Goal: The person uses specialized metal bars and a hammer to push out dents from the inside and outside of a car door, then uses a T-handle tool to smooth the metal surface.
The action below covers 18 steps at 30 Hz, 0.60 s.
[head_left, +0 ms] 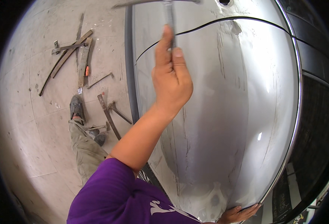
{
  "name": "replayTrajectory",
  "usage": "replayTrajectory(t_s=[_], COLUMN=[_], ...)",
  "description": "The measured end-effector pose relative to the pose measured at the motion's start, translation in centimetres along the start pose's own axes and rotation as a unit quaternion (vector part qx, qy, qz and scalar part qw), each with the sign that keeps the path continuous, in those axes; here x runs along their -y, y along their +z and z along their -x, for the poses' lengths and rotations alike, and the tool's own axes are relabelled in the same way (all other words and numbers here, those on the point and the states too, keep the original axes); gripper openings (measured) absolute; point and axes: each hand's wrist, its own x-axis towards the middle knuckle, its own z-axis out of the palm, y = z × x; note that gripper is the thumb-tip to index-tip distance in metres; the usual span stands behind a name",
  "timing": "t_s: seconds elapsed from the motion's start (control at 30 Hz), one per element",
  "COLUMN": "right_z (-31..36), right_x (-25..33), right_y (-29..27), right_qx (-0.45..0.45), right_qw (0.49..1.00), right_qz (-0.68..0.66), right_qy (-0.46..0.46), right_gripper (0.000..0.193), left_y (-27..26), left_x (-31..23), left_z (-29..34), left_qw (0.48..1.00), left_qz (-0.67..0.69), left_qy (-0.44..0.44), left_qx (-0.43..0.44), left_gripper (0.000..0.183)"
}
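My left hand is raised over a silver car panel, closed around the handle of a hammer. The hammer's long, thin head lies crosswise at the top edge of the view, smeared by motion and apart from the metal. Low in the view, my right hand rests with its fingers stretched flat along the panel's edge, partly cut off by the frame. Long brown scratches run down the panel, and a dented, scuffed patch lies beside my right hand.
On the floor to the left lie a loose pile of metal bars, a thin hammer and another hammer beside a flat bar. My shoe is close to them. Chrome trim borders the dark window.
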Motion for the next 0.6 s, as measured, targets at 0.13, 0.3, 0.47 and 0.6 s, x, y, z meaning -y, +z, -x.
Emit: replayTrajectory(t_s=[0.13,0.3,0.47,0.6], right_z=[0.2,0.2,0.1,-0.5], right_x=[0.0,0.0,0.3,0.4], right_y=[0.0,0.1,-0.1,0.4], right_qx=[0.005,0.004,-0.012,-0.016], right_qw=[1.000,1.000,1.000,1.000], right_qz=[0.001,0.001,0.004,-0.009], right_qy=[0.011,0.014,0.013,0.004], right_gripper=[0.069,0.069,0.070,0.069], left_y=[0.9,0.6,0.9,0.3], left_x=[0.9,1.3,1.5,1.0], left_z=[0.3,0.3,0.9,1.0], left_qw=[1.000,0.996,0.998,0.998], left_qz=[0.011,0.056,0.063,0.000], left_qy=[0.019,0.036,-0.033,-0.058], left_qx=[0.008,-0.065,0.000,0.033], left_gripper=[0.045,0.042,0.045,0.046])
